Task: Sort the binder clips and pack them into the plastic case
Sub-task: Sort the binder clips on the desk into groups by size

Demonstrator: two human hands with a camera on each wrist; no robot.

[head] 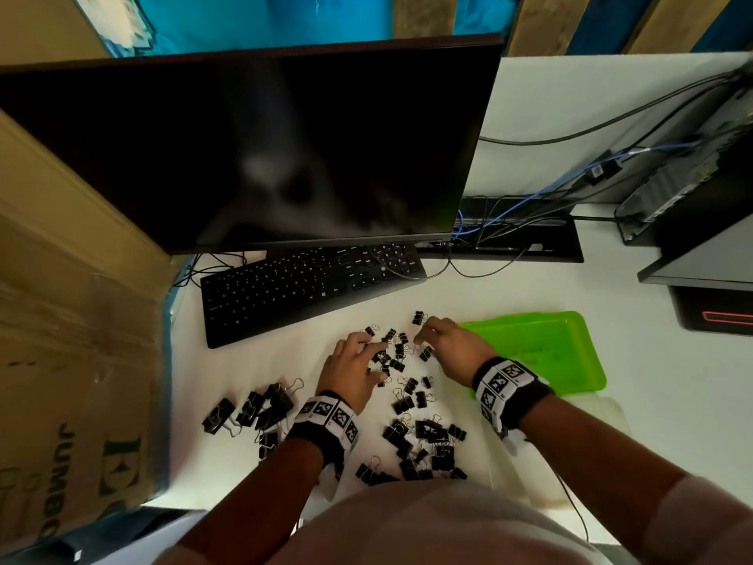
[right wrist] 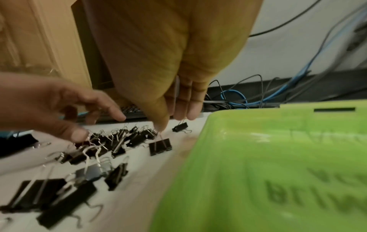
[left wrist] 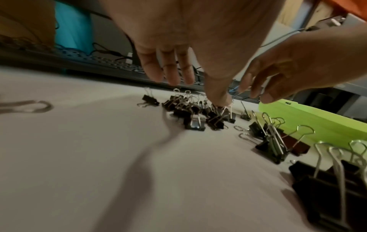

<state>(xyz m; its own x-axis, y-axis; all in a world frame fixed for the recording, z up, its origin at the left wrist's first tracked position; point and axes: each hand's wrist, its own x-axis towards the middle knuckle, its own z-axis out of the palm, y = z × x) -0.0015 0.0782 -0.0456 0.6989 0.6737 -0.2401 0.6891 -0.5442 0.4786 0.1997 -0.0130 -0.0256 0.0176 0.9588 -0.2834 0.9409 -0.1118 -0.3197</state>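
A pale sleeve (head: 701, 519) fills the bottom edge of the head view; from it the right hand (head: 450, 347) reaches out, its thumb and forefinger pinching the wire handle of a small binder clip (right wrist: 160, 146) that hangs just over the white desk (head: 509, 287); the left hand (head: 353, 371) lies with fingers spread and relaxed over a small pile of clips (head: 390, 352), its thumb pressing one; larger clips (head: 252, 409) sit in a separate cluster to the left, and more clips (head: 423, 442) lie nearer the person; the green plastic case (head: 542, 352) rests just beside the right hand; a black keyboard (head: 301, 287) and dark monitor (head: 252, 148) stand beyond.
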